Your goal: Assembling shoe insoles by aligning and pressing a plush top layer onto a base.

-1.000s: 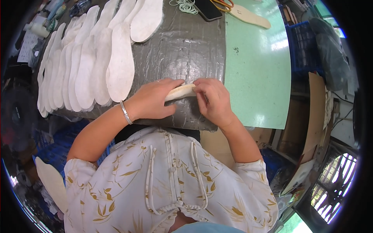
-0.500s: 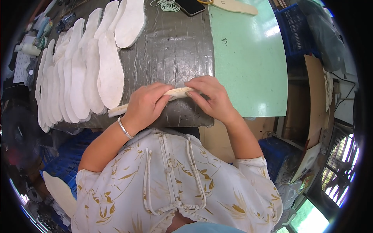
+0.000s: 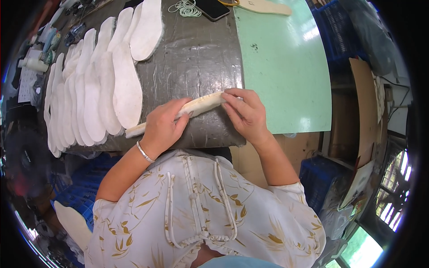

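Between my two hands is a cream-white insole [image 3: 203,105], turned on its edge so its long narrow side faces up. It may be more than one layer; I cannot tell. My left hand [image 3: 164,124] grips it near the middle, with the thumb on the near side and the fingers over the far side. At its right end, my right hand [image 3: 246,114] pinches it between thumb and fingers. The insole's left end sticks out past my left wrist, close to the table's front edge. Several white insoles [image 3: 126,87] lie overlapping in rows to the left.
A dark, plastic-covered table [image 3: 192,58] meets a pale green board [image 3: 286,71] on the right. At the far side are a phone [image 3: 214,10], a coil of pale cord [image 3: 190,10] and a cream sole-shaped piece [image 3: 263,6]. Blue crates [image 3: 315,178] and cardboard [image 3: 363,107] stand beside the table.
My left hand has slid a little left along the insole, and my right hand has shifted slightly right. More of the insole shows between them, its right end raised.
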Tool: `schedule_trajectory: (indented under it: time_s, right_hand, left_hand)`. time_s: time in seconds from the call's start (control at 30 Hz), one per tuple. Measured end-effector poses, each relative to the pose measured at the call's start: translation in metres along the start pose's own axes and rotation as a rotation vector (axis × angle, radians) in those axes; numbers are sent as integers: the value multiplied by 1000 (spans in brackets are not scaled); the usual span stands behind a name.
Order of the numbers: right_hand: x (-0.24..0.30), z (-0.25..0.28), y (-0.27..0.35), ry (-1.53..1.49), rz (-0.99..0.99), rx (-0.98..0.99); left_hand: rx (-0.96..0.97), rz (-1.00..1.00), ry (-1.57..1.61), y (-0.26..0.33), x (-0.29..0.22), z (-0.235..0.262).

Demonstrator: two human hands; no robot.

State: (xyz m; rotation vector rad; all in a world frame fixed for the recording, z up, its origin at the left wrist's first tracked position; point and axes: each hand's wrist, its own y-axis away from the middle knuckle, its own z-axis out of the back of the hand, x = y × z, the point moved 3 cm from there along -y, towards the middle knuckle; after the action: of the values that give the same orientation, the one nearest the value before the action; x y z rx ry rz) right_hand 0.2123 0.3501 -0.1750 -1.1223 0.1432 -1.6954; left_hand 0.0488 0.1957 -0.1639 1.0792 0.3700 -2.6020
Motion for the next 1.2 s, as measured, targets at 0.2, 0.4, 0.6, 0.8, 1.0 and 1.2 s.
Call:
schedule_trajectory:
  time_s: [0.2, 0.4, 0.6, 0.8, 1.0, 1.2]
  right_hand:
    - [6, -11, 2, 82, 81, -77]
    - [5, -15, 7, 227, 193, -81]
    - [5, -21, 6, 151, 145, -117]
    - [-3, -22, 2, -17, -90, -85]
    - [2, -15, -16, 31, -8, 69]
    - [12, -28, -1, -40, 119, 188]
  left_hand:
    - [-7, 22, 10, 2, 1, -1]
    - [-24, 37, 9, 2, 2, -3]
    - [-37, 67, -3, 0, 3, -3]
    - [-22, 62, 14, 0, 4, -3]
    - [-99, 37, -23, -3, 2, -9]
    - [-232, 50, -92, -9, 0, -14]
